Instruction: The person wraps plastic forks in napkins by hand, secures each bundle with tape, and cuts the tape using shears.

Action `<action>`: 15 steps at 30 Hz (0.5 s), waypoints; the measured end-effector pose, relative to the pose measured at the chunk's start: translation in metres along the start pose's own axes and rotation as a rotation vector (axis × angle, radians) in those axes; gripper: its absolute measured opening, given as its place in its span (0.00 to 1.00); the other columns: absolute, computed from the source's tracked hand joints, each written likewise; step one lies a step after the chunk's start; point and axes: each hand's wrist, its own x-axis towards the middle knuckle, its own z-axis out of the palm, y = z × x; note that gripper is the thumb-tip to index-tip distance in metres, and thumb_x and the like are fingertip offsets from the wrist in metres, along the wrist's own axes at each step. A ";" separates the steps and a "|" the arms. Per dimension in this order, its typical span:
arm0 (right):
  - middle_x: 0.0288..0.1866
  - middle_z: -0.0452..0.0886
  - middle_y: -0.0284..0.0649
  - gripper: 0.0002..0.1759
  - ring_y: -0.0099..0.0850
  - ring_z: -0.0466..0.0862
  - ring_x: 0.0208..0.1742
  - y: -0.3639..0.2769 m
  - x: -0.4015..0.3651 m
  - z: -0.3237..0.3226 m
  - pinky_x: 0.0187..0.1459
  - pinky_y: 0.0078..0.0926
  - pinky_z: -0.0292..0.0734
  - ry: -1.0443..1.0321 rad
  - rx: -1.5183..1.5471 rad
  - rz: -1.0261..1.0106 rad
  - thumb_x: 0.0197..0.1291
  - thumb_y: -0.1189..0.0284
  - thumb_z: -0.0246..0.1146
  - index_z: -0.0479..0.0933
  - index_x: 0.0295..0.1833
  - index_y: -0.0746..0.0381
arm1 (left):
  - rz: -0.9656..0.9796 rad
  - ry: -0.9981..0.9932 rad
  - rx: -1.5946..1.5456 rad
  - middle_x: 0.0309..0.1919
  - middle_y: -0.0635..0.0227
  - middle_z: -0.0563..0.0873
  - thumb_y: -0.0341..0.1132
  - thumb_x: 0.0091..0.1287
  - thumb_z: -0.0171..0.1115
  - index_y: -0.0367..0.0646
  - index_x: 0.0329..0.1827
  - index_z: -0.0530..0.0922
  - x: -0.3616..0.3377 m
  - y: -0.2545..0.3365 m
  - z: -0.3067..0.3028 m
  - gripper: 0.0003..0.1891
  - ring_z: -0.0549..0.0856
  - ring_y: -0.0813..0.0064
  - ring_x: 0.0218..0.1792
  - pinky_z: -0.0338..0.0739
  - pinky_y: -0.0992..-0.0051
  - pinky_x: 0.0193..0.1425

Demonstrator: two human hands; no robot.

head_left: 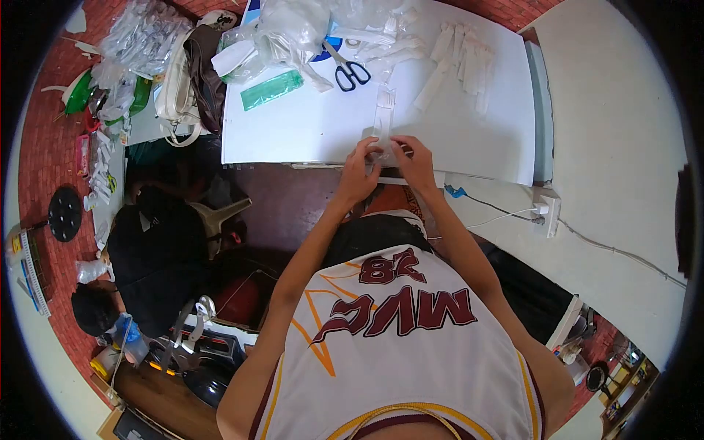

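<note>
Clear plastic strip, near end in tight pinch of L hand & R hand.

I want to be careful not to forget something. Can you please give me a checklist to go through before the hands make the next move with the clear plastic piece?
1. Both hands on the piece: ok. The left hand and right hand pinch the clear plastic piece at the near edge of the white table.
2. Near end of the piece in view: not ok, the fingers cover it.
3. Scissors free: ok, they lie beyond the piece, untouched.
4. Row of white pieces kept apart: ok, far right.
5. Firmness of grip: cannot tell.
</note>
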 end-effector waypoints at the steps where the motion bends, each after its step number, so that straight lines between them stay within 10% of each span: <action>1: 0.45 0.92 0.42 0.14 0.32 0.86 0.36 0.000 0.008 0.000 0.43 0.30 0.84 -0.008 0.024 0.032 0.76 0.69 0.70 0.88 0.60 0.66 | 0.001 -0.002 -0.006 0.57 0.58 0.92 0.22 0.69 0.67 0.46 0.76 0.71 0.001 0.001 0.000 0.32 0.87 0.57 0.50 0.80 0.59 0.62; 8: 0.35 0.86 0.32 0.20 0.19 0.78 0.29 -0.025 0.032 -0.008 0.31 0.19 0.72 -0.276 0.475 0.534 0.76 0.62 0.73 0.88 0.61 0.67 | 0.006 -0.026 0.014 0.57 0.56 0.92 0.23 0.69 0.69 0.47 0.76 0.72 0.002 0.003 -0.002 0.31 0.86 0.57 0.51 0.79 0.59 0.63; 15: 0.37 0.87 0.32 0.14 0.21 0.81 0.35 -0.009 0.027 -0.004 0.34 0.21 0.75 -0.169 0.298 0.240 0.75 0.64 0.75 0.91 0.55 0.64 | -0.031 -0.018 -0.023 0.56 0.56 0.92 0.22 0.70 0.68 0.46 0.78 0.70 0.005 0.003 0.001 0.33 0.89 0.55 0.53 0.79 0.59 0.62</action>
